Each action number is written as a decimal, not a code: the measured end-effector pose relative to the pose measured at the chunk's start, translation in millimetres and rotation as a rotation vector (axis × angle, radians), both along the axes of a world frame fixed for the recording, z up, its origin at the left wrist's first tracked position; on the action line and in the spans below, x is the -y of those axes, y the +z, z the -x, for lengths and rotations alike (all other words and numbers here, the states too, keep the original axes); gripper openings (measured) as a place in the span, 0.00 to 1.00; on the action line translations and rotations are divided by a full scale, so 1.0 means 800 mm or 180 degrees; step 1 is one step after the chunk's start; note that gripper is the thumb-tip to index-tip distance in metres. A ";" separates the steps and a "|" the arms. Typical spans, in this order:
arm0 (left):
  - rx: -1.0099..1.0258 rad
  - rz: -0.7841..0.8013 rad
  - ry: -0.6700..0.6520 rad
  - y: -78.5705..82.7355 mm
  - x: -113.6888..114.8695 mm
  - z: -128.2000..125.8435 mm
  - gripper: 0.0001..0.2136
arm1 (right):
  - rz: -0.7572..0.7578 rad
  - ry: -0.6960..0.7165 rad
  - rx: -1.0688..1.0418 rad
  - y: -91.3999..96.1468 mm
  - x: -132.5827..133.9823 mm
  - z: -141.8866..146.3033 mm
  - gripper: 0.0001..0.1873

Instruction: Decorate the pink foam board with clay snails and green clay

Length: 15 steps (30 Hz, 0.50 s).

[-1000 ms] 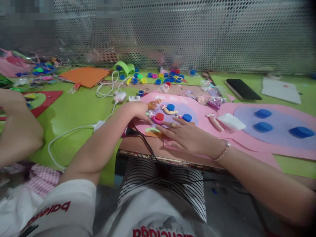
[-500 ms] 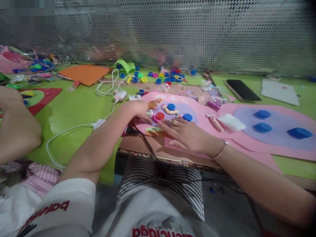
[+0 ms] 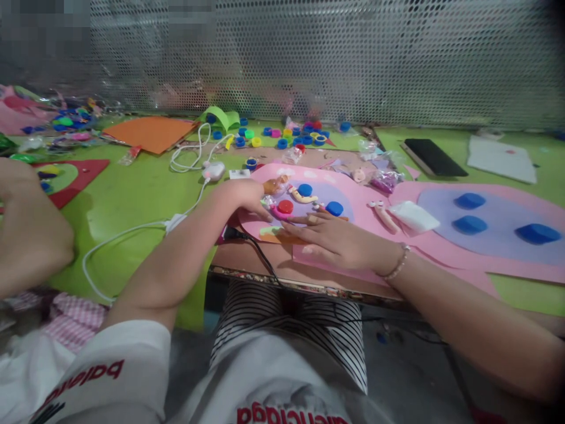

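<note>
On the table's near edge lies a pink cut-out (image 3: 371, 203) with a purple oval. Snail-like figures sit on it: a red cap (image 3: 285, 206) on a magenta body, a blue cap (image 3: 305, 189) beside a cream body (image 3: 302, 196), and another blue cap (image 3: 334, 208). My left hand (image 3: 251, 197) rests on the cut-out's left end, close to an orange-brown piece (image 3: 274, 185). Its visible fingers are stretched out; the others are hidden. Lying flat on the near side, my right hand (image 3: 338, 240) has its fingers spread, fingertips just below the red cap.
A second purple oval with blue caps (image 3: 470, 201) lies right, near a loose cream body (image 3: 384, 217) and a white packet (image 3: 414, 217). Behind are scattered caps (image 3: 282, 143), a white cable (image 3: 194, 150) and a phone (image 3: 435, 157). Another person's arm (image 3: 30, 235) is at left.
My right hand shifts very slightly, its fingers still spread. My left hand stays in place, and the figures look unmoved.
</note>
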<state>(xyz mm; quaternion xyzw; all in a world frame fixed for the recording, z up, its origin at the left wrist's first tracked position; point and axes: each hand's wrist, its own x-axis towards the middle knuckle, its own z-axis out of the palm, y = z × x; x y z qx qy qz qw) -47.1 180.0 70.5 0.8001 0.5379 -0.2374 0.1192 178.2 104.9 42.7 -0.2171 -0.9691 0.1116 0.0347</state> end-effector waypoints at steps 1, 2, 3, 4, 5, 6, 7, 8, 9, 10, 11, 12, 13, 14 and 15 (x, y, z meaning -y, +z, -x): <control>0.0003 0.0014 -0.0003 0.000 0.000 0.000 0.35 | -0.0025 0.0009 0.0020 0.000 -0.001 -0.001 0.30; 0.0010 0.0028 -0.0011 0.000 -0.001 0.001 0.35 | -0.0059 0.0016 0.0039 0.000 -0.001 -0.002 0.30; 0.0010 0.0032 -0.0010 0.000 -0.001 0.001 0.36 | -0.0095 0.0027 0.0054 0.000 -0.002 -0.003 0.30; 0.0009 0.0031 -0.0006 -0.001 -0.002 0.001 0.36 | -0.0128 0.0040 0.0060 0.000 -0.002 -0.004 0.29; 0.0013 0.0025 -0.0004 -0.001 -0.003 0.002 0.36 | -0.0161 0.0050 0.0050 0.000 -0.002 -0.005 0.29; 0.0018 0.0020 -0.0003 -0.002 -0.004 0.003 0.36 | -0.0191 0.0065 0.0030 0.000 -0.002 -0.005 0.29; 0.0021 0.0019 -0.0006 -0.003 -0.004 0.003 0.36 | -0.0219 0.0086 0.0003 0.001 -0.002 -0.006 0.29; 0.0024 0.0018 -0.0012 -0.004 -0.005 0.004 0.36 | -0.0243 0.0102 -0.0020 0.001 -0.002 -0.007 0.29; 0.0024 0.0020 -0.0016 -0.004 -0.005 0.004 0.36 | -0.0270 0.0111 -0.0040 0.002 -0.002 -0.008 0.30; 0.0026 0.0022 -0.0021 -0.004 -0.006 0.004 0.36 | -0.0294 0.0112 -0.0045 0.003 -0.002 -0.010 0.30; 0.0026 0.0023 -0.0017 -0.004 -0.005 0.004 0.36 | -0.0314 0.0107 -0.0049 0.004 -0.003 -0.011 0.31; 0.0024 0.0028 -0.0008 -0.004 -0.005 0.004 0.35 | -0.0325 0.0101 -0.0058 0.005 -0.003 -0.013 0.31; 0.0022 0.0027 0.0003 -0.003 -0.004 0.004 0.36 | -0.0325 0.0098 -0.0084 0.005 -0.003 -0.014 0.32; 0.0015 0.0032 0.0013 -0.002 -0.004 0.004 0.36 | -0.0313 0.0104 -0.0133 0.005 -0.004 -0.015 0.32; 0.0003 0.0032 0.0022 -0.002 -0.003 0.004 0.36 | -0.0293 0.0111 -0.0204 0.004 -0.004 -0.015 0.33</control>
